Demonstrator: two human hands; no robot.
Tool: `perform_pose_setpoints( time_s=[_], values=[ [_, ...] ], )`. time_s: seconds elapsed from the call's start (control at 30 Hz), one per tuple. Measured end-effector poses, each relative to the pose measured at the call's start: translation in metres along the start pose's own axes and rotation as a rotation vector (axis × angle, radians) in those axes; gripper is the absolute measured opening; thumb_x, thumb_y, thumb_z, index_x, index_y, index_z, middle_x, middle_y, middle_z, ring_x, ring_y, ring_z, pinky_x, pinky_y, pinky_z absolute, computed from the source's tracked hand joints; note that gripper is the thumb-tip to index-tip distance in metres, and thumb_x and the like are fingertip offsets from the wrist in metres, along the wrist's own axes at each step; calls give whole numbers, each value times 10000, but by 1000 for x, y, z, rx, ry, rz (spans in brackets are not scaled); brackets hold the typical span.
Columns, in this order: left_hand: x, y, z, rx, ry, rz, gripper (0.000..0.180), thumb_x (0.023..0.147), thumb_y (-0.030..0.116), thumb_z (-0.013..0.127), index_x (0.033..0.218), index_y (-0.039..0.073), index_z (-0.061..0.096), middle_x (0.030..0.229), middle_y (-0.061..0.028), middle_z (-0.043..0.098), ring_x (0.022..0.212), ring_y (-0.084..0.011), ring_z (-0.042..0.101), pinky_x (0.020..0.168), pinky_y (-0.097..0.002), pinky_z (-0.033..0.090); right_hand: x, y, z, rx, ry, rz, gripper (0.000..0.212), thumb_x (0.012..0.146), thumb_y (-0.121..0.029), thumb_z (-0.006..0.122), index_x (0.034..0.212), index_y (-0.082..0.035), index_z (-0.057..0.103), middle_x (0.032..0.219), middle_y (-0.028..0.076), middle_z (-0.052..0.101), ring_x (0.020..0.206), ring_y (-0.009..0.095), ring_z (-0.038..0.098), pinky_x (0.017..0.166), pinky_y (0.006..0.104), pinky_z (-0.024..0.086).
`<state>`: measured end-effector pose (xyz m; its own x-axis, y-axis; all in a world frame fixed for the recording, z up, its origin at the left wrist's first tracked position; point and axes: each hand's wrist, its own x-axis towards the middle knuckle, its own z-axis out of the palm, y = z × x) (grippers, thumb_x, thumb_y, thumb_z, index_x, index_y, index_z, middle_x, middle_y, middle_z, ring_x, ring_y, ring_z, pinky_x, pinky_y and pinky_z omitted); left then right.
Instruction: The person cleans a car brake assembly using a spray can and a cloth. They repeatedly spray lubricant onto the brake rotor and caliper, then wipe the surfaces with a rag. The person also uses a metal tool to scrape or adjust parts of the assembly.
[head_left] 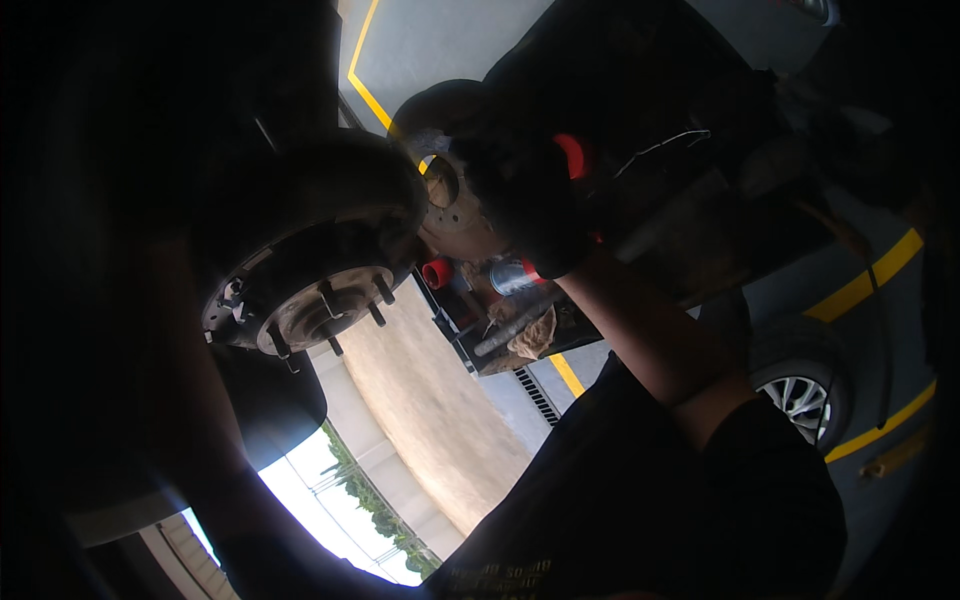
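My right hand [530,195], in a dark glove, is closed on the edge of a brake disc [468,235]. The disc has a large round centre hole and small holes about it. It is beside a wheel hub [310,305], whose several studs stick out. A dark curved brake part [300,195] lies around the hub's upper side, its details lost in shadow. My left forearm [205,370] rises along the left of the hub; the left hand fades into darkness there, and its fingers do not show.
Beyond the disc, a dark tray [680,280] carries a can [512,277], a red cylindrical piece [437,273], a crumpled rag [533,333], a bent wire [660,145] and a bar [515,328]. A car wheel [800,400] stands at the right, near yellow floor lines [865,275].
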<state>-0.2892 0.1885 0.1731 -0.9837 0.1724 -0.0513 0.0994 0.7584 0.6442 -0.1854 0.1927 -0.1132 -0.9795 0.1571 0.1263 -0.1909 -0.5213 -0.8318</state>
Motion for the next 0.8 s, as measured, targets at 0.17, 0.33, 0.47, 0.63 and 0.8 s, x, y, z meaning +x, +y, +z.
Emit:
perform_pose_setpoints(
  time_s=[0.17, 0.33, 0.47, 0.63, 0.8],
  values=[
    [7, 0, 0, 15, 2, 3, 331, 1093, 363, 622, 1173, 44, 660, 969, -94, 647, 748, -193, 690, 642, -383, 587, 1, 2, 11, -116, 34, -192, 243, 959, -24, 764, 1195, -81, 755, 1139, 101, 768, 1071, 264, 758, 922, 362, 614],
    [6, -4, 0, 24, 2, -16, 304, 1095, 348, 629, 1157, 53, 666, 929, -75, 652, 717, -173, 686, 603, -362, 588, -2, 1, 15, -223, -14, -253, 210, 986, -40, 766, 1192, -83, 768, 1147, 103, 775, 1035, 258, 767, 887, 344, 621],
    [6, -6, 0, 35, -8, -20, 283, 1096, 336, 634, 1144, 60, 670, 897, -59, 657, 692, -158, 682, 573, -346, 588, 1, 2, 21, -222, 23, -354, 202, 969, -63, 787, 1169, -89, 782, 1102, 97, 780, 967, 252, 759, 829, 354, 615],
    [8, -3, -1, 52, -8, -4, 257, 1098, 321, 641, 1128, 68, 675, 856, -40, 663, 661, -138, 678, 534, -326, 589, 3, 3, 27, -332, 22, -345, 204, 967, -84, 790, 1170, -100, 788, 1093, 85, 785, 942, 253, 761, 807, 353, 618],
    [12, -2, 1, 71, -9, 3, 232, 1100, 307, 648, 1112, 77, 680, 816, -21, 668, 631, -118, 673, 496, -306, 589, -1, 3, 27, -347, 2, -267, 232, 961, -76, 788, 1192, -106, 794, 1141, 84, 796, 1006, 265, 775, 853, 333, 629]
  ],
)
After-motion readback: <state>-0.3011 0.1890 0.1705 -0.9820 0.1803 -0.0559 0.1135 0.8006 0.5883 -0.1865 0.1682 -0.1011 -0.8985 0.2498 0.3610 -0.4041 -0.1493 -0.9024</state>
